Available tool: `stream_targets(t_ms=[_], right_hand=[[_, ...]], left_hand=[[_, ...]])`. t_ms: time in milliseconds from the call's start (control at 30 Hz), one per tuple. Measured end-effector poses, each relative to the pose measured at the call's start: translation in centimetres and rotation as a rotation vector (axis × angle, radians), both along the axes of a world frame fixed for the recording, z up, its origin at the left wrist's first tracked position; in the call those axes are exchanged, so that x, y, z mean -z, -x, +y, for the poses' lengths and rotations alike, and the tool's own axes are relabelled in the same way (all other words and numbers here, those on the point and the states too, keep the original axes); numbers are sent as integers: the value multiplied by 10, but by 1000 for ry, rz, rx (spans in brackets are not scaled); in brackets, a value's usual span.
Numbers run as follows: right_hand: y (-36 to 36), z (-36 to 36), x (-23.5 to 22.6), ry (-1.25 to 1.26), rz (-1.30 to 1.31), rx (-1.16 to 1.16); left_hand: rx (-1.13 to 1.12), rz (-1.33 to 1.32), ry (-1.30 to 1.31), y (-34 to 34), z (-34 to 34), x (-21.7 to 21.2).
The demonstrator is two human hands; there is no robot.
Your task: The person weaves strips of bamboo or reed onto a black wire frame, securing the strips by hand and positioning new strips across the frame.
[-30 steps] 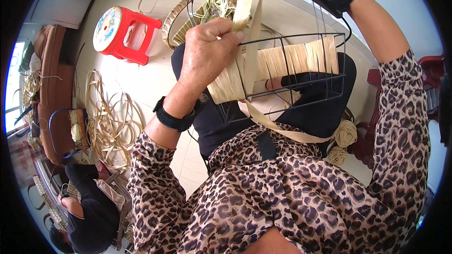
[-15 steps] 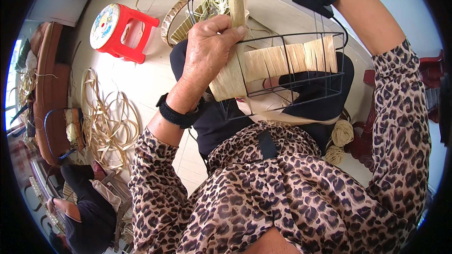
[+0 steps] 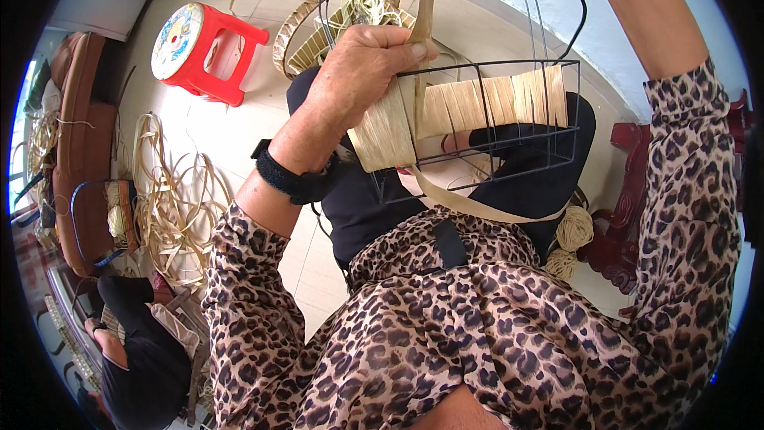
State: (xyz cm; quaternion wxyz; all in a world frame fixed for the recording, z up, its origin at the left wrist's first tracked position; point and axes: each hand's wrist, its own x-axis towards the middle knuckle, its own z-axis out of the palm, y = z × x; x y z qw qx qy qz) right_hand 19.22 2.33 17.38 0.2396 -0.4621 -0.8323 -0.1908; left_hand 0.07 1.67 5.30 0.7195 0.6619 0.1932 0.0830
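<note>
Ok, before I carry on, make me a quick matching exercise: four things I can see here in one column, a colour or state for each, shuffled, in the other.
Things:
1. Stool
2. Wire frame
3. Left hand
4. Loose strips

Colour or state:
A. Pinching a pale strip
B. Lying in a tangled heap
C. Red, with a white patterned top
D. Black, partly wrapped

Pairs: 1-C, 2-D, 3-A, 4-B
</note>
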Motion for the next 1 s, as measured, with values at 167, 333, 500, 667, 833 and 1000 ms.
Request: stream_targets(t_ms=[167, 333, 500, 667, 833, 1000], right_hand=[[-15, -43, 38, 83, 100, 578], [-2, -71, 69, 1033, 376, 571], [20, -72, 74, 1554, 693, 414], [16, -79, 94, 1691, 1091, 350], [11, -69, 85, 1518, 963, 612], [-46, -38, 91, 774, 1506, 518]], left_hand=[[-83, -28, 41, -2, -10, -6], [-139, 36, -31, 1, -7, 6], [-165, -111, -173, -3, -9, 21], [-159, -122, -195, -1, -12, 19], [-242, -342, -215, 1, -8, 30], [-87, -121, -120, 4, -6, 9]])
